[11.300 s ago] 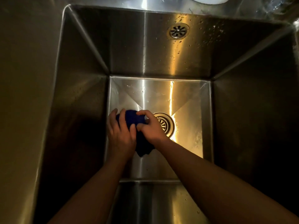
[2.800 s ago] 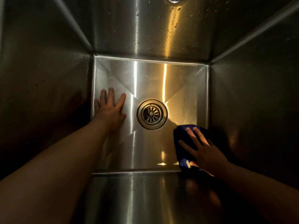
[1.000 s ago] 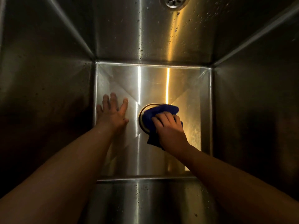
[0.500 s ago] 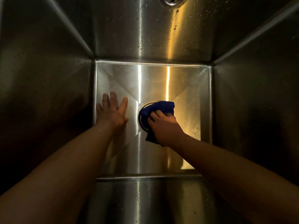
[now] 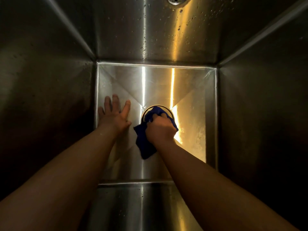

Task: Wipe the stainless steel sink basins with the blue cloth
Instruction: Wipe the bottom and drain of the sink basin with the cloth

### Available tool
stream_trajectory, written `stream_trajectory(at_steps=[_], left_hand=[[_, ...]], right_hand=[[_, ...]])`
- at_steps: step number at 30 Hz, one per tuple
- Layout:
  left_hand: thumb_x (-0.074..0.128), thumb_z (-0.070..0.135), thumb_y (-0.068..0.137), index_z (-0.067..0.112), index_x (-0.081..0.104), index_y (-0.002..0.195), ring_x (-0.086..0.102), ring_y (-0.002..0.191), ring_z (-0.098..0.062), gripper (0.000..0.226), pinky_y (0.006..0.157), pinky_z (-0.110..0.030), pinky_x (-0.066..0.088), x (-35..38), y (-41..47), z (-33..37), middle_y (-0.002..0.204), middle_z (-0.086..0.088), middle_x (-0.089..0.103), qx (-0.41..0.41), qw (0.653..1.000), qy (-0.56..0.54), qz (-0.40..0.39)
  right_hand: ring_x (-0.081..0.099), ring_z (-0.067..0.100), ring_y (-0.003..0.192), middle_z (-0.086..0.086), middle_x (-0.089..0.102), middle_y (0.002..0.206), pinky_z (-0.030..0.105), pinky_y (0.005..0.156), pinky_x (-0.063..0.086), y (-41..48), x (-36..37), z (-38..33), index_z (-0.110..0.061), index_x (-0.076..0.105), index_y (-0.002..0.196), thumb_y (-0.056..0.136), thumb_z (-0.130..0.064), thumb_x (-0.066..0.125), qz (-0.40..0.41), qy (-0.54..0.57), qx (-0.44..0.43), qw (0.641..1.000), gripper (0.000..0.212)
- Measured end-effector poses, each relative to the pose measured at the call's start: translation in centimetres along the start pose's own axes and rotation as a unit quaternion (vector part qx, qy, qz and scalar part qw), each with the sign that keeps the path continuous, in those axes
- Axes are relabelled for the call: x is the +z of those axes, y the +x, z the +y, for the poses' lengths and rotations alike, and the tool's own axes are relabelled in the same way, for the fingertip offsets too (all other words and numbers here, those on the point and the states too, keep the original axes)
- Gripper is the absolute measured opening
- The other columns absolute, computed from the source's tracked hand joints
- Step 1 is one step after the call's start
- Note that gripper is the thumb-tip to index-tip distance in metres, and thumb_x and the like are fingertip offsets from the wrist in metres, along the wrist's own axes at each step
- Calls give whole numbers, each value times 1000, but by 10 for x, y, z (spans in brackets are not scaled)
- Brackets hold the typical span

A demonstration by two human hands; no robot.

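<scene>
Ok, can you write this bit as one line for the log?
right hand: grips blue cloth over drain | left hand: flat on sink floor

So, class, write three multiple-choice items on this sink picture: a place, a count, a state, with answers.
1. The blue cloth lies: A over the drain; B under the left hand; C apart from both hands.
2. Hands gripping the cloth: A none; B one; C two.
3. The left hand is: A flat on the basin floor; B clenched; C holding the cloth.
Answers: A, only the drain's rim shows past it; B, only the right hand grips it; A, it lies open on the steel.
</scene>
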State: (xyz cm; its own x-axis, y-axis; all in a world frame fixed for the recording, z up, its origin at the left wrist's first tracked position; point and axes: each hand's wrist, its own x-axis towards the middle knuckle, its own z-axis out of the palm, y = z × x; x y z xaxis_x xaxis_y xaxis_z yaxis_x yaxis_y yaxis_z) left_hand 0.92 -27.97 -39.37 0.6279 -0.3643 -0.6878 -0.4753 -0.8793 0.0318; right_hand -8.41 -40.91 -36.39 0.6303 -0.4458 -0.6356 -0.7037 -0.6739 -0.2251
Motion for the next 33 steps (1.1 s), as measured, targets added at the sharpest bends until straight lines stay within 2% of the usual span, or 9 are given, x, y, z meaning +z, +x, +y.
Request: stream_trajectory(at_steps=[3, 6, 9, 13, 18, 23, 25, 29, 33], left_hand=[[45, 47, 94, 34, -6, 150, -22, 141, -42, 77, 115, -57, 4, 1, 1, 0, 153, -15, -28, 0, 1000, 7, 0], [46, 46, 94, 33, -6, 149, -22, 140, -42, 76, 115, -57, 5, 3, 1, -1, 153, -15, -28, 4, 1000, 11, 7], [45, 45, 94, 33, -6, 149, -22, 140, -43, 77, 114, -58, 6, 4, 1, 0, 152, -15, -27, 7, 1000, 21, 14], [42, 46, 95, 35, -8, 150, -24, 140, -41, 75, 115, -57, 3, 4, 1, 0, 153, -14, -29, 1, 1000, 16, 1], [43, 47, 93, 37, -9, 149, -26, 140, -40, 77, 115, -56, 1, 4, 2, -1, 153, -12, -31, -3, 1000, 8, -7], [44, 48, 93, 37, -8, 149, -24, 141, -41, 78, 115, -56, 2, 4, 2, -1, 154, -13, -29, -5, 1000, 4, -6], [44, 48, 93, 36, -9, 149, -24, 141, -41, 78, 115, -57, 3, 4, 2, -1, 154, -14, -29, -2, 1000, 9, -4], [42, 48, 94, 35, -10, 149, -24, 140, -42, 77, 114, -57, 2, 4, 1, -1, 153, -14, -29, 2, 1000, 10, -5], [40, 48, 94, 35, -10, 149, -24, 140, -42, 76, 114, -57, 3, 4, -1, 0, 153, -14, -28, 4, 1000, 19, 6]], right_hand=[[50, 30, 122, 12, 47, 135, 39, 101, 42, 9, -3, -9, -10, 50, 131, 98, -28, 45, -57, 95, 87, 990, 37], [47, 30, 123, 11, 45, 136, 37, 99, 41, 1, 6, -14, -12, 49, 134, 95, -39, 51, -5, 96, 96, 991, 47], [42, 26, 125, 8, 42, 140, 36, 97, 39, -6, 20, -2, -14, 46, 138, 93, -42, 51, 74, 41, 13, 996, 54], [43, 28, 120, 8, 47, 134, 38, 90, 35, -3, 22, 22, -15, 49, 135, 91, -33, 47, 83, -107, -125, 983, 48], [40, 27, 118, 5, 45, 129, 41, 86, 32, 9, -3, 43, -17, 55, 125, 86, -55, 56, 3, -249, -295, 922, 55], [36, 24, 123, 2, 43, 133, 46, 94, 35, 10, -23, 48, -20, 56, 129, 87, -37, 64, -45, -347, -351, 869, 46], [36, 23, 123, 1, 45, 132, 46, 97, 34, 4, -26, 48, -21, 56, 128, 90, -28, 61, -34, -322, -337, 884, 39], [43, 25, 117, 3, 57, 120, 37, 90, 32, -11, -44, 51, -17, 61, 118, 86, -12, 56, 37, -171, -257, 950, 33], [45, 28, 109, 6, 55, 116, 35, 85, 29, -26, -61, 61, -17, 58, 118, 85, -16, 49, 108, -140, -181, 968, 35]])
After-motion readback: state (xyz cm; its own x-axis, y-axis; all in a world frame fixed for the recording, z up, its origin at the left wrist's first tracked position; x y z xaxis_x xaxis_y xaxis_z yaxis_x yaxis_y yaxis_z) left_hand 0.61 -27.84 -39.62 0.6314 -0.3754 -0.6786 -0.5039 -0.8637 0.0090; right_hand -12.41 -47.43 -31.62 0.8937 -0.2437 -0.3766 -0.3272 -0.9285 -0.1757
